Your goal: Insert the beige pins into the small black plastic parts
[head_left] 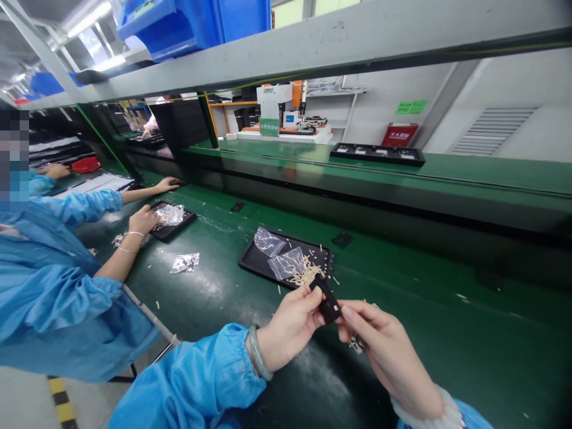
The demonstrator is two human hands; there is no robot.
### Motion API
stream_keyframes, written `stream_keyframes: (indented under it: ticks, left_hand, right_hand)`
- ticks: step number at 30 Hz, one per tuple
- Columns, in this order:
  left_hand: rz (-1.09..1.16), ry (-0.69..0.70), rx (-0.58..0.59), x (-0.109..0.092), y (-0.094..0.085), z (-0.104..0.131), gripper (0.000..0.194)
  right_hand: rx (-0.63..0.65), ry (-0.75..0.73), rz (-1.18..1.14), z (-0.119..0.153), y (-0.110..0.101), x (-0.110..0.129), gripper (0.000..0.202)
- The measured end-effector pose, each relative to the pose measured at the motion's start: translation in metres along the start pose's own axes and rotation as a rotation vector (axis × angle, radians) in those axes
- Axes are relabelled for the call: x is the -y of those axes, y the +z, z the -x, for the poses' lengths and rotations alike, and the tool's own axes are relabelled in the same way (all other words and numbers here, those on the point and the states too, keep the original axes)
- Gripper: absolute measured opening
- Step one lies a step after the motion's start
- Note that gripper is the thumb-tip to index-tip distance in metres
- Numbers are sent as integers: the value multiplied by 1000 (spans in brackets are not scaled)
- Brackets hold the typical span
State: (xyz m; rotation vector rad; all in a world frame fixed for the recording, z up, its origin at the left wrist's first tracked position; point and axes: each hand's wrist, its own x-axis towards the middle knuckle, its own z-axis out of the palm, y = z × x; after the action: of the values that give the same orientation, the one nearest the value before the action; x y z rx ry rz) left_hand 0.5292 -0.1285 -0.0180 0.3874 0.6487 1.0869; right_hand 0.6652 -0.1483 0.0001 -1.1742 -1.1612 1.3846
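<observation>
My left hand [292, 325] is closed round a small black plastic part [328, 302], its thumb pressed on the upper face. A tiny pale square shows near the part's lower end. There the pinched fingers of my right hand [379, 339] meet the part; what lies between those fingertips is hidden. Beneath my right fingers some pale strips [356, 344] show, and I cannot tell whether they are held or lying on the table. Just beyond my hands lies a black tray [257, 267] with clear plastic bags [286, 262] and a heap of small cream-coloured strips [308, 273].
To the left a co-worker in blue sleeves [75, 280] reaches over another black tray [176, 229]. A plastic bag [185, 263] and black pieces [342, 239] lie on the green table [424, 333]. A raised ledge behind carries a long black tray [378, 155]. A grey beam [313, 47] crosses overhead.
</observation>
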Motion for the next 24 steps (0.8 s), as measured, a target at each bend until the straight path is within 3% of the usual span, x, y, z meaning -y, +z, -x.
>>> stream_keyframes:
  ticks: [8, 17, 24]
  left_hand:
    - [-69, 48, 70, -4, 0, -1, 23]
    - [-167, 131, 40, -6, 3, 0, 27]
    - [-305, 260, -23, -8, 7, 4, 29]
  right_hand:
    - [51, 14, -22, 1, -2, 0, 24]
    - [79, -8, 79, 1, -5, 1, 24]
    - [145, 58, -25, 0, -4, 1, 31]
